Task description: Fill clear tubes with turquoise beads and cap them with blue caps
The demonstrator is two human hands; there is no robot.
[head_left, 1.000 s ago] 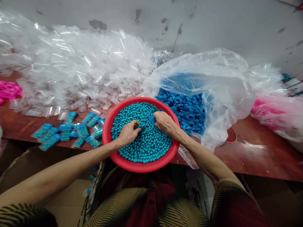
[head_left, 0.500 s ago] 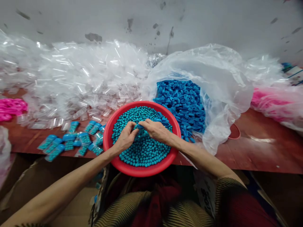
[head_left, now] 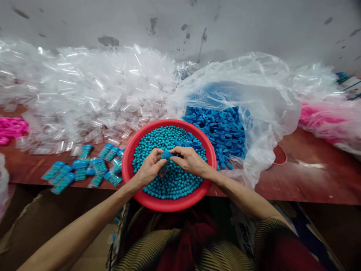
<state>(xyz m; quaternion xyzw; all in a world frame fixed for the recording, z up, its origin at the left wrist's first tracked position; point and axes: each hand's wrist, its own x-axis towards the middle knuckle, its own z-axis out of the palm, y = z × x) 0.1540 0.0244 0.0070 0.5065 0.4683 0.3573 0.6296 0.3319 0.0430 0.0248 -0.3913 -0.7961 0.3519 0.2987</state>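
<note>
Over a red basin (head_left: 128, 158) of teal beads (head_left: 175, 184), my two hands meet at a blue cap (head_left: 167, 154). My left hand (head_left: 150, 167) is closed around a small container under the cap; its body is mostly hidden by the fingers. The thumb and fingers of my right hand (head_left: 189, 161) pinch the cap from the other side. Several loose blue caps (head_left: 194, 143) lie on the beads at the basin's right. Left of the basin, filled clear containers with blue caps (head_left: 80, 169) lie on the table.
Behind the basin spreads a heap of clear empty containers (head_left: 96, 90). An open plastic bag (head_left: 270, 109) of blue caps (head_left: 222, 131) stands at the right. Pink pieces (head_left: 12, 130) lie far left, and a bag of pink pieces (head_left: 324, 120) far right. The table's front edge (head_left: 310, 201) runs below.
The blue cap between my hands now shows more plainly, and my right hand's fingers have shifted round it. The bag's upper edge has sagged lower over the blue caps.
</note>
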